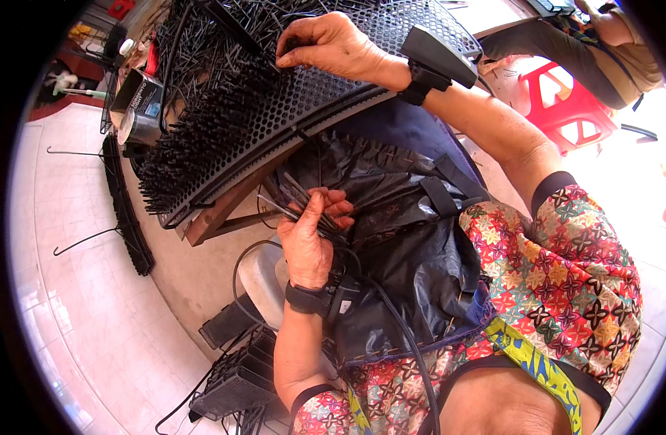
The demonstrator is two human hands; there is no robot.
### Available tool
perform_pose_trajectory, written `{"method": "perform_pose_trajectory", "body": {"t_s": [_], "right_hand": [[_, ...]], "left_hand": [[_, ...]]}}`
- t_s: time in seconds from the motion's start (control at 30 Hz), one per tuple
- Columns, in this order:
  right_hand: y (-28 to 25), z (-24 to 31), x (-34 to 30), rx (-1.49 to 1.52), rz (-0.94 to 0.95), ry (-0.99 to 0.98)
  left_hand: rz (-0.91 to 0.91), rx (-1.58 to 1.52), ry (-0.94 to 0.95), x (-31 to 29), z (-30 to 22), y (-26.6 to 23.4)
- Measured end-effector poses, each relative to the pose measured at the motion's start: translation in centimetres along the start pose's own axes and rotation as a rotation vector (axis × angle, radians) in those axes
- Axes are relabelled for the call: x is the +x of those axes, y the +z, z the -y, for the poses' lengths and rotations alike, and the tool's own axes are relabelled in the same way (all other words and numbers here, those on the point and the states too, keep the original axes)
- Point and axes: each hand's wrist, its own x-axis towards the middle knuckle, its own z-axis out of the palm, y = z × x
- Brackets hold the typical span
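A black perforated panel [289,109] lies tilted in front of me, with rows of short black bristle-like pieces [210,130] standing up from its left part. Above the bare holes, my right hand [333,47] is closed in a pinch next to the last upright pieces; what sits between the fingertips is too dark to make out. Lower down, near my lap, my left hand [307,243] is wrapped round a bunch of thin dark strips [297,192], their ends poking out past the fingers. A black device is strapped to each wrist.
Loose black strips [202,36] are heaped on the panel's far side. A metal can [138,127] and a box [141,93] stand to the left. Long black bristled bars with hooks [126,203] rest on the floor. Another person sits far right near a red plastic stool [565,109].
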Motion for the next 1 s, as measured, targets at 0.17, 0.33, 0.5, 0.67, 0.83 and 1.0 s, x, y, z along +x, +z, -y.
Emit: {"method": "perform_pose_trajectory", "body": {"t_s": [0.17, 0.33, 0.5, 0.67, 0.83, 1.0], "right_hand": [[1.0, 0.8, 0.3, -0.135, 0.09, -0.01], [2.0, 1.7, 0.4, -0.397, 0.109, -0.01], [2.7, 1.7, 1.3, -0.482, 0.09, -0.087], [2.9, 1.3, 1.7, -0.485, 0.085, -0.174], [2.9, 0.8, 2.3, -0.497, 0.148, -0.268], [3.0, 0.4, 2.5, -0.649, 0.182, -0.389]], "left_hand": [[0.006, 0.001, 0.001, 0.0, 0.0, -0.2], [0.0, -0.001, -0.005, -0.1, 0.0, -0.2], [0.005, -0.015, 0.007, 0.0, 0.0, 0.0], [0.002, -0.013, -0.003, 0.0, 0.0, 0.0], [0.006, -0.005, 0.015, 0.0, 0.0, 0.0], [0.002, -0.002, 0.003, 0.1, 0.0, 0.0]]}}
